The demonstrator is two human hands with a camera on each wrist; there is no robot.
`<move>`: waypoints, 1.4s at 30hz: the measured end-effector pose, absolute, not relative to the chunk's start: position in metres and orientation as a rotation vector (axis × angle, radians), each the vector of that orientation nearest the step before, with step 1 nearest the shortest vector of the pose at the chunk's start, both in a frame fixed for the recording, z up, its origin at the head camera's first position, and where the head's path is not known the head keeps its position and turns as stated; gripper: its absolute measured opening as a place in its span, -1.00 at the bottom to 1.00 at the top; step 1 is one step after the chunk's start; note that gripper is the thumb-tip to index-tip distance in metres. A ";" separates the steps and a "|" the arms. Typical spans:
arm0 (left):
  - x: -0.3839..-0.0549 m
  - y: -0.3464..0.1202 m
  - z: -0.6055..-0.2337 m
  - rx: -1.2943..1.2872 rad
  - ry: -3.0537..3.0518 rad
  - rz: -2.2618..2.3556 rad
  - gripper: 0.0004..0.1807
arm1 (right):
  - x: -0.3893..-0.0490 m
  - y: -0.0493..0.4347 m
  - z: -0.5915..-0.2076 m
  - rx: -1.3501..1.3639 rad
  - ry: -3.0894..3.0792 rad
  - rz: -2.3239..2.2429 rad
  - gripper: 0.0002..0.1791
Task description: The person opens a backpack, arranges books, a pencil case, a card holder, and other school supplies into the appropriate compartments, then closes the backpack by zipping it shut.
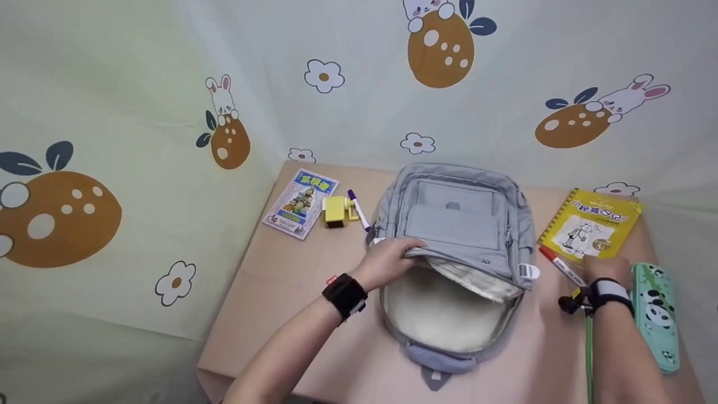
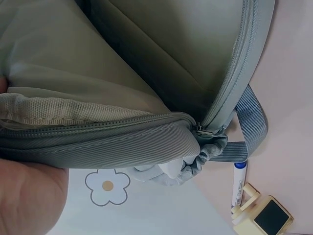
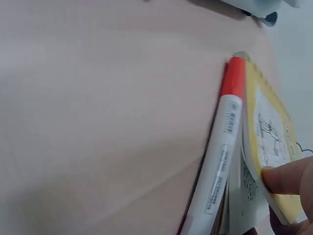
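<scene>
A grey backpack (image 1: pixel 454 224) lies on the table with its main compartment unzipped and the pale lining showing. My left hand (image 1: pixel 387 261) grips the edge of its front flap and holds it raised; in the left wrist view the zipper (image 2: pixel 93 128) runs along that edge. Over on the right, my right hand (image 1: pixel 608 272) pinches the near edge of a yellow spiral-bound book (image 1: pixel 600 219), the thumb (image 3: pixel 286 177) on its cover and a finger beneath. Beside the book lies a white marker with a red cap (image 3: pixel 230 117).
To the right sits a green panda pencil case (image 1: pixel 656 320). Left of the backpack are a comic-style booklet (image 1: pixel 301 203), a yellow hand-cranked pencil sharpener (image 1: pixel 336 211) and a purple-capped marker (image 1: pixel 360 211). A patterned curtain (image 1: pixel 348 112) hangs behind the table (image 1: pixel 280 292).
</scene>
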State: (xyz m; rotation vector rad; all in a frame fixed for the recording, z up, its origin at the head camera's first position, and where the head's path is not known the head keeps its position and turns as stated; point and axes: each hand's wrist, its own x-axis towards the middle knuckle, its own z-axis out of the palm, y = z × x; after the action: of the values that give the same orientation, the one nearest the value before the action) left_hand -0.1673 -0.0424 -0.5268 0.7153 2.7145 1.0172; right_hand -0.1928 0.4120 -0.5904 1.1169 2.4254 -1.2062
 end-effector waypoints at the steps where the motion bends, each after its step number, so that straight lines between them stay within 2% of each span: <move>1: -0.167 -0.043 -0.527 0.715 2.714 1.012 -0.64 | -0.192 0.411 -0.589 1.123 2.404 -1.225 -0.28; 23: -0.166 -0.042 -0.527 0.716 2.701 0.966 -0.64 | -0.198 0.412 -0.602 1.314 2.179 -1.562 -0.20; 33: -0.165 -0.042 -0.528 0.710 2.703 0.968 -0.63 | -0.194 0.404 -0.592 1.317 2.270 -1.410 -0.20; 42: -0.166 -0.041 -0.527 0.719 2.695 0.988 -0.63 | -0.203 0.410 -0.604 1.510 2.007 -1.842 -0.14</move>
State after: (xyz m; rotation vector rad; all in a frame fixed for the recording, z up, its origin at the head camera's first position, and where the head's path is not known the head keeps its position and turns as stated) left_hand -0.1656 -0.0415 -0.5271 0.7195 2.6949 0.9875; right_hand -0.2035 0.4103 -0.6042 1.5096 2.0071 -1.8419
